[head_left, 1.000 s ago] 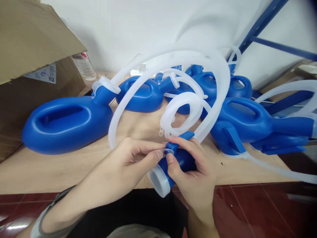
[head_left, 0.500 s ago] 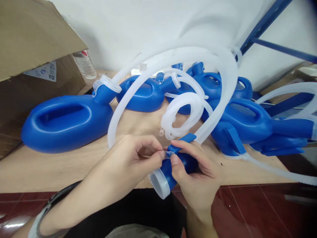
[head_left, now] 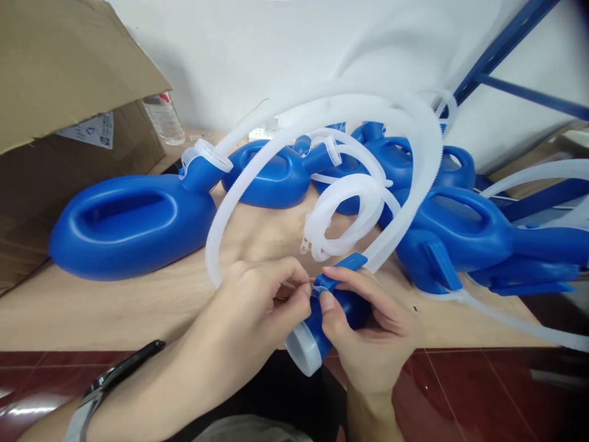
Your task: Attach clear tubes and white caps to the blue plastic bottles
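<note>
Near the table's front edge is a blue bottle neck [head_left: 350,307] with a translucent white cap [head_left: 305,350] at its mouth, pointing down toward me. My left hand [head_left: 262,307] pinches a small clear strap [head_left: 317,290] at the neck between thumb and forefinger. Thumb and fingers of my right hand [head_left: 372,319] grip the neck around a blue clip [head_left: 352,263], at the strap's other end. Most of this bottle is hidden by my right hand. A white corrugated hose [head_left: 243,190] arcs above both hands, and a coiled hose [head_left: 322,215] lies behind them.
One large blue bottle [head_left: 129,227] lies at the left, with several others behind and at the right, such as this blue bottle [head_left: 464,227]. A cardboard box [head_left: 69,67] and a clear plastic bottle [head_left: 165,120] stand at the back left. A blue metal frame [head_left: 510,43] rises at the right.
The view has shifted slightly, so most things appear a little farther right. My left fingers have stayed at the strap, and my right hand keeps its hold on the neck.
</note>
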`<state>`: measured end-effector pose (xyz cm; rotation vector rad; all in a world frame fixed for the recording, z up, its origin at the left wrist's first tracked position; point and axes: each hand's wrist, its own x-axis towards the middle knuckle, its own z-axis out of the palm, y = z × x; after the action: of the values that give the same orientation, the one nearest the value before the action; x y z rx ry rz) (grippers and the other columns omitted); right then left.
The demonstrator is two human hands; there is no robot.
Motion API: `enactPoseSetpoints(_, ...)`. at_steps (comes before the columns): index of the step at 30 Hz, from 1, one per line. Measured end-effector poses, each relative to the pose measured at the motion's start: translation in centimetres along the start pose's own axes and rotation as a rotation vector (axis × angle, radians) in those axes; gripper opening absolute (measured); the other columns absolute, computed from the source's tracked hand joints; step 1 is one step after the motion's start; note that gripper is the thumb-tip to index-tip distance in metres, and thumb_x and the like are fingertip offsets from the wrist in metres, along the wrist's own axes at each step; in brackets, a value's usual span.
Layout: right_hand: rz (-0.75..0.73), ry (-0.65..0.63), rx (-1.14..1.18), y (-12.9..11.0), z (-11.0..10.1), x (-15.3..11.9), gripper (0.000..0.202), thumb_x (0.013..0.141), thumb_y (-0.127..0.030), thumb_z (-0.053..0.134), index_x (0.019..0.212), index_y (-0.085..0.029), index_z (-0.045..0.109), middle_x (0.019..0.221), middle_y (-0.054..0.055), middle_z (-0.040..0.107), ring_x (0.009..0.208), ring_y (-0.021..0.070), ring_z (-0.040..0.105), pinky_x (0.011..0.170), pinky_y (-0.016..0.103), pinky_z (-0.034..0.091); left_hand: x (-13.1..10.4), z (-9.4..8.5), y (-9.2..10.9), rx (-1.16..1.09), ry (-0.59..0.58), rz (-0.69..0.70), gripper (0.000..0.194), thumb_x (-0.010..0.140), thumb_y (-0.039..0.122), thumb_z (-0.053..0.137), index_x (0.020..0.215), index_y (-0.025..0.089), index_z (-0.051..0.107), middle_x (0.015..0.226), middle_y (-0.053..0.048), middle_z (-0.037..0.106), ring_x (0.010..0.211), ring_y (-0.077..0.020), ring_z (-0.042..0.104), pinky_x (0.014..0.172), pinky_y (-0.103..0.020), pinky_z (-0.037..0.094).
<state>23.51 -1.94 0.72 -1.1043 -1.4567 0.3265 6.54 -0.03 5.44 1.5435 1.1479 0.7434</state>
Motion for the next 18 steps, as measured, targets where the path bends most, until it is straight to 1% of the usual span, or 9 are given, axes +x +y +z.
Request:
enactPoseSetpoints(5, -0.016, 0.008, -0.007, -0.1, -0.1, 0.0, 0.029, 0.085, -0.010, 0.078, 0.107, -0.028, 0.082, 0.086, -0.004, 0.078, 0.072, 0.0145, 0.071, 0.068, 0.029, 0.061, 0.2, 0.2, 0.0, -0.011, -0.003, -0.007, 0.019, 0.095, 0.029, 0.059, 0.079, 0.022, 0.065, 0.066, 0.007, 0.070, 0.059, -0.0081, 0.061, 0.051, -0.014, 0.042)
enactPoseSetpoints(9, -0.006, 0.004, 0.013, -0.3, 0.0, -0.2, 0.028, 0.085, -0.010, 0.078, 0.105, -0.030, 0.082, 0.086, -0.004, 0.079, 0.074, 0.0157, 0.072, 0.069, 0.031, 0.061, -0.1, 0.0, 0.1, -0.039, -0.030, -0.036, 0.021, 0.096, 0.030, 0.060, 0.077, 0.022, 0.063, 0.064, 0.007, 0.067, 0.057, -0.0079, 0.058, 0.050, -0.015, 0.040)
enactPoseSetpoints(12, 0.006, 0.004, 0.041, -0.3, 0.1, -0.2, 0.026, 0.087, -0.012, 0.077, 0.104, -0.030, 0.082, 0.084, -0.004, 0.079, 0.071, 0.0161, 0.071, 0.066, 0.031, 0.061, -0.2, -0.3, 0.1, -0.043, -0.046, -0.030, 0.023, 0.097, 0.030, 0.062, 0.076, 0.021, 0.064, 0.067, 0.006, 0.068, 0.062, -0.0086, 0.061, 0.053, -0.015, 0.043)
enactPoseSetpoints(14, 0.018, -0.025, 0.034, -0.2, 0.1, 0.0, 0.024, 0.088, -0.012, 0.077, 0.104, -0.030, 0.082, 0.084, -0.004, 0.079, 0.072, 0.0159, 0.071, 0.069, 0.031, 0.062, -0.2, -0.4, 0.0, -0.077, -0.052, -0.030, 0.023, 0.099, 0.031, 0.063, 0.078, 0.022, 0.067, 0.071, 0.005, 0.070, 0.066, -0.0093, 0.064, 0.056, -0.015, 0.046)
enactPoseSetpoints(16, 0.033, -0.084, 0.019, -0.2, -0.2, 0.2, 0.026, 0.092, -0.014, 0.075, 0.110, -0.030, 0.083, 0.088, -0.003, 0.080, 0.078, 0.0165, 0.074, 0.075, 0.032, 0.064, 0.0, -0.7, -0.1, -0.132, -0.046, -0.036, 0.024, 0.101, 0.035, 0.065, 0.081, 0.022, 0.070, 0.074, 0.005, 0.072, 0.068, -0.0100, 0.066, 0.058, -0.016, 0.049)
enactPoseSetpoints(18, 0.029, -0.181, 0.013, -0.1, -0.8, 0.5, 0.037, 0.095, -0.017, 0.074, 0.129, -0.031, 0.079, 0.099, 0.000, 0.081, 0.089, 0.0185, 0.077, 0.083, 0.033, 0.066, 0.2, -1.1, -0.2, -0.186, -0.006, -0.031, 0.025, 0.100, 0.038, 0.068, 0.082, 0.021, 0.072, 0.076, 0.003, 0.073, 0.070, -0.0109, 0.067, 0.062, -0.017, 0.052)
